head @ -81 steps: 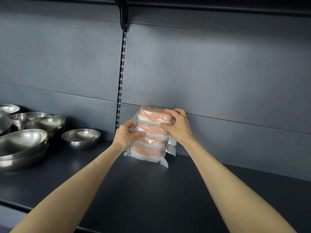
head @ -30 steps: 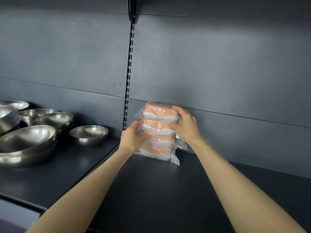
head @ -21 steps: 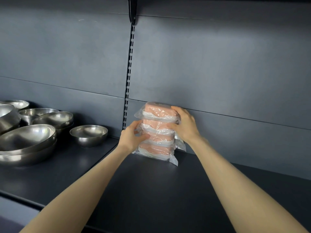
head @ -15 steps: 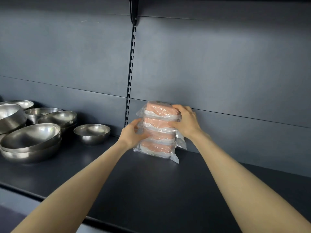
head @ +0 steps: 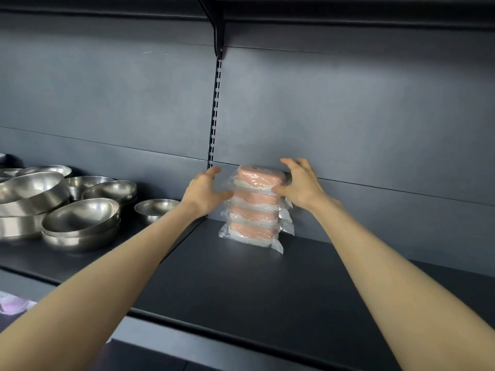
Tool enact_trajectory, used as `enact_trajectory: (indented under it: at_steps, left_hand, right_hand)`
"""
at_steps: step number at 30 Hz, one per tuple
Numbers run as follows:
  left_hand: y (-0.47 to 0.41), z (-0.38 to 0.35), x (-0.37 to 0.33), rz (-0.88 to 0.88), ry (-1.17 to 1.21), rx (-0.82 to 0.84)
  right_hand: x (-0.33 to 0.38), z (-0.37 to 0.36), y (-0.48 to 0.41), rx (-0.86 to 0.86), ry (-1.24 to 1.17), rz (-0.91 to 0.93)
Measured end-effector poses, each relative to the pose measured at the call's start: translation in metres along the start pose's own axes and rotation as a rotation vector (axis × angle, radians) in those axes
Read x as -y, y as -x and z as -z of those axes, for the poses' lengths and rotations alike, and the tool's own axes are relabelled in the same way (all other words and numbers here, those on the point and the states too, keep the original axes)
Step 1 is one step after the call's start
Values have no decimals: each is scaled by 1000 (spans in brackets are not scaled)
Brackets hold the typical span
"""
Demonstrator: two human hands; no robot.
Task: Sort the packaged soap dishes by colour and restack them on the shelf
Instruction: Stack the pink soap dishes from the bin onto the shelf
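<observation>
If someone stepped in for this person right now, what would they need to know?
Left hand: open, thumb at the stack's left side.
Right hand: open, thumb at its right side.
Pink soap dishes: four wrapped packs stacked upright on the shelf by the back wall, right of the steel bowls.
Done: pink stack built.
Left: let go; no other colours in view.

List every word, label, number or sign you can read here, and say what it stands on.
No text can be read in this view.
The clear wrap on the stack of pink soap dishes shows no legible print.
The steel bowls show no marks.
The shelf shows no tag or sign.
The pale item at lower left is too blurred to read.
</observation>
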State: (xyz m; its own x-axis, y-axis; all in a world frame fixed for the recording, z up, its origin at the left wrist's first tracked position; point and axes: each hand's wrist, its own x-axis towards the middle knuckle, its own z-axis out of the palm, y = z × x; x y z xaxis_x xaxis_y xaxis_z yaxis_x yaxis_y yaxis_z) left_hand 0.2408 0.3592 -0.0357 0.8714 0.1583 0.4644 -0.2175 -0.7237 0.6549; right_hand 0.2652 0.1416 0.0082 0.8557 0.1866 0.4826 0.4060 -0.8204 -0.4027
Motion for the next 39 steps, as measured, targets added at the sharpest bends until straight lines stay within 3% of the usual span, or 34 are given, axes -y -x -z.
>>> enact_trajectory:
  at_steps: [12,21,30,39]
  left_hand:
    - [117,93,-89,-385,-277,-129]
    - [286,69,-95,-540,-333,-134]
    - [450,-21,-41,-377,-299,138]
    - [554,-130,53,-64,-251,466]
  right_hand:
    - [49,82,138,-236,136,94]
    - [32,84,309,-213,145,91]
    - [-32,13,474,59,57,-68]
    - [-99,-108,591,331,-14,-316]
